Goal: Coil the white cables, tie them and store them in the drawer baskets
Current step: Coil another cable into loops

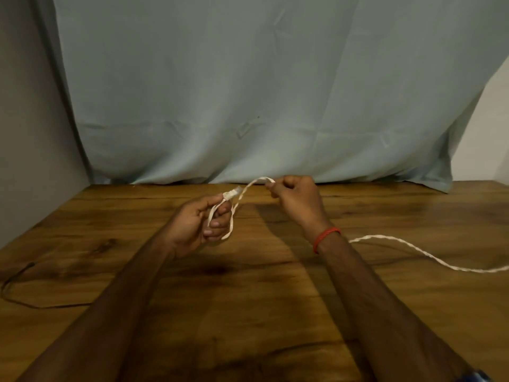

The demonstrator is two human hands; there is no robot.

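A flat white cable (429,255) trails across the wooden table (248,299) from the right edge and rises behind my right wrist. My left hand (198,227) holds the cable's connector end between thumb and fingers, with a small loop of cable around the fingers. My right hand (297,199) pinches the cable a short way along, lifted above the table near the back edge. The stretch between both hands arcs upward. No drawer or basket is in view.
A thin dark cord (16,288) lies on the table at the left edge. A pale blue-green cloth (248,92) hangs behind the table, down to its back edge. A wall (24,133) stands at the left.
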